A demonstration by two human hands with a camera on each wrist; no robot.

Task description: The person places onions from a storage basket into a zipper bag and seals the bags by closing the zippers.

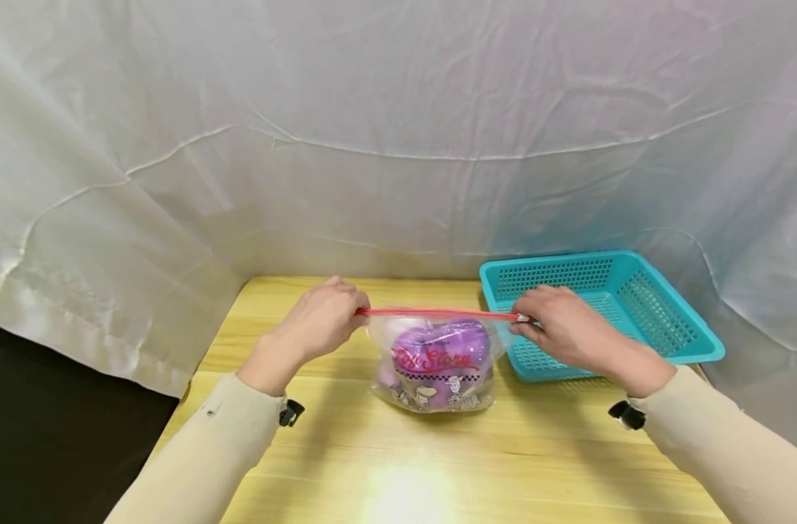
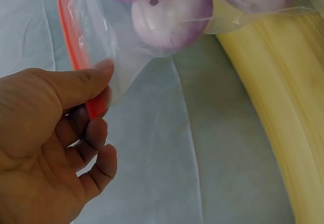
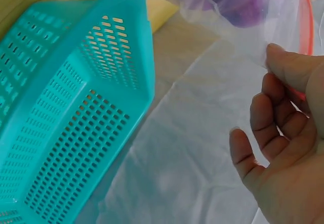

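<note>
A clear zip bag point(image 1: 437, 364) with a red closure strip and red "Toy Story" lettering stands upright over the table. Through its plastic show several rounded purple and whitish things point(image 2: 172, 14), one with a small dark spot. My left hand point(image 1: 326, 316) pinches the left end of the red strip between thumb and fingers. At the opposite end, by a small pale tab, my right hand point(image 1: 562, 327) pinches the strip's corner. Between both hands the strip runs straight and taut. In the right wrist view, the right thumb point(image 3: 291, 67) presses on the bag's edge.
A turquoise perforated basket point(image 1: 693, 331) sits at the table's back right, partly behind my right hand. The wooden table point(image 1: 503, 466) ends at a pale fabric curtain point(image 1: 398, 204) behind and at the sides. A dark area point(image 1: 57, 422) lies left of the table.
</note>
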